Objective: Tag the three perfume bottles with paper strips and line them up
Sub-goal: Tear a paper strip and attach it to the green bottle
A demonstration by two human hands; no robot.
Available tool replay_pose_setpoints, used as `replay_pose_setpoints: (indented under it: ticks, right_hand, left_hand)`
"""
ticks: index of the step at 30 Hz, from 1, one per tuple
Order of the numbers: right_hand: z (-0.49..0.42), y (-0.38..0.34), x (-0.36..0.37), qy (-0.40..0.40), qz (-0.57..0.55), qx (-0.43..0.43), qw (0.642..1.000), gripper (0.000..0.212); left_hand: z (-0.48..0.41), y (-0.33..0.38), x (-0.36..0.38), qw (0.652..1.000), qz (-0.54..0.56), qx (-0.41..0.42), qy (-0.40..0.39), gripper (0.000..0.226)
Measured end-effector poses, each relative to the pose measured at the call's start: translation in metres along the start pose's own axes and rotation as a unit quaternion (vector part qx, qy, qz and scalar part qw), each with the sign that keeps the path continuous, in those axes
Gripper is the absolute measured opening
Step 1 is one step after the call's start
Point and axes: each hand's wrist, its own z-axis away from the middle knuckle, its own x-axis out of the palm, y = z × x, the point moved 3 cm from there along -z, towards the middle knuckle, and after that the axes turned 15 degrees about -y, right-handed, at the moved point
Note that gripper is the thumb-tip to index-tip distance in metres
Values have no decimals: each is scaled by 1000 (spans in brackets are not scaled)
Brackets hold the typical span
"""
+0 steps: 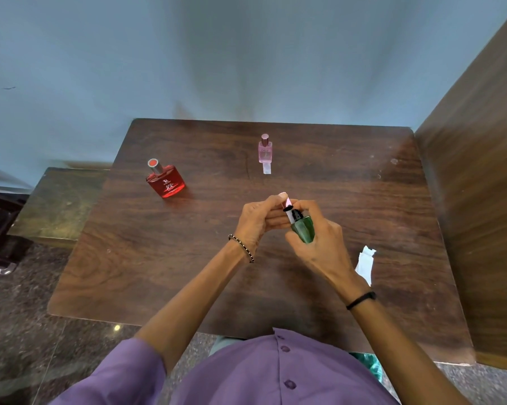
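Over the middle of the wooden table my right hand grips a green perfume bottle with a black neck, tilted toward the left. My left hand pinches a white paper strip against the bottle's neck. A pink perfume bottle stands upright at the far middle with a paper strip hanging from its front. A red perfume bottle with a silver cap stands at the far left, with no strip visible on it.
A torn piece of white paper lies on the table to the right of my right forearm. A wooden panel rises along the table's right side. A lower wooden surface adjoins the left side.
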Motion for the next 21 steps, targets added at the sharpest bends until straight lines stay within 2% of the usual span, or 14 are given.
replay_pose_setpoints:
  ticks: [4,7,11,13,15,16,17,19,21]
  right_hand:
    - [3,3,-4,20,-39,25,999,49]
    - [10,10,-11,44,-102,106,988,55]
    - [22,19,-19,58,-174,175,967,50]
    - [25,18,-18,31,-284,177,942,42]
    - [27,15,-17,6,-397,161,904,23]
    - [27,14,-17,-10,-416,155,896,12]
    - [28,12,-17,-27,-414,152,897,10]
    - [29,10,-16,-55,-386,146,909,24]
    - [29,9,-15,-70,-353,140,923,28]
  left_hand:
    - [-1,-2,1,1000,11,-4,11,24]
    - [-1,-1,2,1000,16,-7,8,25]
    - [-1,1,4,1000,13,-5,-2,27]
    - [-2,0,4,1000,13,-7,-1,30]
    - [-3,-2,6,1000,4,-11,-3,34]
    - [-3,-3,8,1000,-2,-11,-5,34]
    - [-3,-4,10,1000,-7,-9,-8,33]
    - [-4,-4,14,1000,-11,-4,-13,34]
    - [-4,-3,17,1000,-10,2,-16,38]
